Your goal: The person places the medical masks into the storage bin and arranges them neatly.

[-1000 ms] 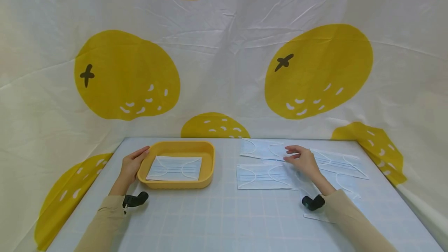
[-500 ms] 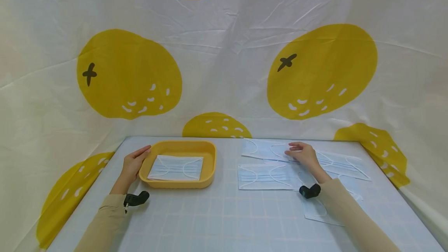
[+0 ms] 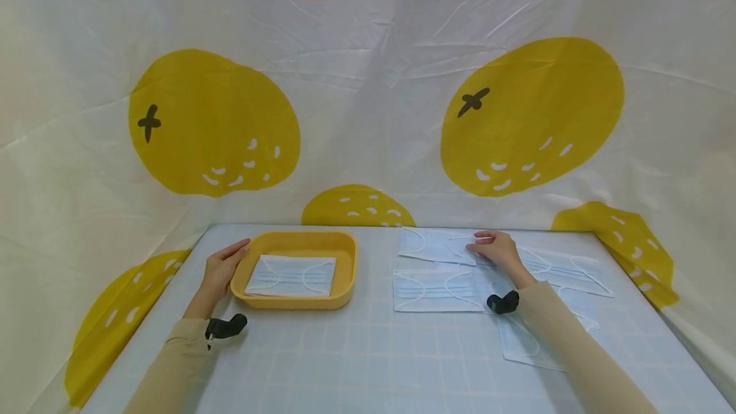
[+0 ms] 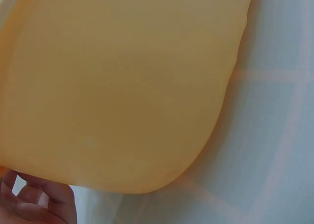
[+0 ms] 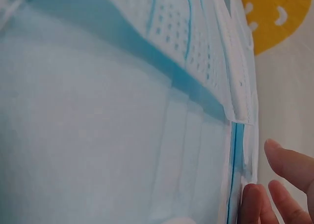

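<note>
Gripping the left side of a yellow tray (image 3: 293, 303), a person's left hand (image 3: 218, 273) was at the left of a pale table (image 3: 345, 363). In the left wrist view, the tray filled most of the frame, with bent fingers at its edge. A light blue mask (image 3: 290, 275) lay flat inside the tray, its white ear loops and pleats showing.

To the right, more masks lay spread over the table, some overlapping. The right hand (image 3: 501, 254) had its fingertips at the right end of the far mask (image 3: 431, 245); whether they pinched it, I cannot tell (the right wrist view showed fingers beside mask edges, some of them apart). Another, the near mask (image 3: 437, 291), lay just on its near side. Others lay around the right forearm, partly covered by its beige sleeve (image 3: 581, 344).

A black device (image 3: 227, 326) was worn at the left wrist and its twin (image 3: 503, 303) at the right. Behind the table hung a white cloth (image 3: 368, 126) printed with large yellow fruit.
</note>
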Motion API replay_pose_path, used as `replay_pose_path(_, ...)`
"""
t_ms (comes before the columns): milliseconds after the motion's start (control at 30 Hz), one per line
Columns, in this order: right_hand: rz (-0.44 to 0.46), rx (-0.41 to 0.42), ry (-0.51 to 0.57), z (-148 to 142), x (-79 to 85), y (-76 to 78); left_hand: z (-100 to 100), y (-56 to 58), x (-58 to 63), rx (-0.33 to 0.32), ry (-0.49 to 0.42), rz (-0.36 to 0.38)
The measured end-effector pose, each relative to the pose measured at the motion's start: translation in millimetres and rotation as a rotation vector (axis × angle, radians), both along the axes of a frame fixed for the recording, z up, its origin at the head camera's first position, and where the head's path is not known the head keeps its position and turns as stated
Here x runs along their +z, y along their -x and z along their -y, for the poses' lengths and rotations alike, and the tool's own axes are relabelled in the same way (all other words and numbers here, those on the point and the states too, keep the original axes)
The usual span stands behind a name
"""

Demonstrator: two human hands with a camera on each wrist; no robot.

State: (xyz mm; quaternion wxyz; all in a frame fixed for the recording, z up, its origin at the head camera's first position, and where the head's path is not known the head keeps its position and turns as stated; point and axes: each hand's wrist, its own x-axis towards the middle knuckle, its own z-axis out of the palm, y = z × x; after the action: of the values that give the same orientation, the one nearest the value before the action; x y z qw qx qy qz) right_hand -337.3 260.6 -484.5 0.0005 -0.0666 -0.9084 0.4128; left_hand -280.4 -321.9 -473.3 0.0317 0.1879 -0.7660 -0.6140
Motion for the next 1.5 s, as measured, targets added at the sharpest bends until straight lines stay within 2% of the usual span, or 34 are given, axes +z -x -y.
replay_pose_path(200,0.056,-0.039,0.000,1.7,-0.9,1.7,-1.7,-0.8,-0.9,-0.006,0.002,0.000)
replay_pose_path(400,0.065,-0.070,0.013,3.2,-3.3,4.8,-1.4,-0.5,-0.1,-0.024,-0.002,0.003)
replay_pose_path(633,0.071,-0.047,0.023,8.2,0.9,4.9,1.3,-1.6,1.0,-0.018,-0.017,0.016)
replay_pose_path(867,0.071,-0.051,0.054,7.4,-0.4,2.5,2.6,-2.4,2.2,-0.022,-0.061,-0.035)
replay_pose_path(1033,0.095,-0.043,0.092,3.9,-2.3,3.5,2.7,-2.0,-0.1,-0.028,-0.007,-0.021)
replay_pose_path(1233,0.159,-0.018,0.089,2.2,-5.0,7.3,1.5,-3.6,-1.4,-0.012,-0.013,-0.016)
replay_pose_path(1500,0.127,0.030,0.077,4.5,-1.8,8.1,1.2,-1.7,1.0,-0.025,0.002,0.009)
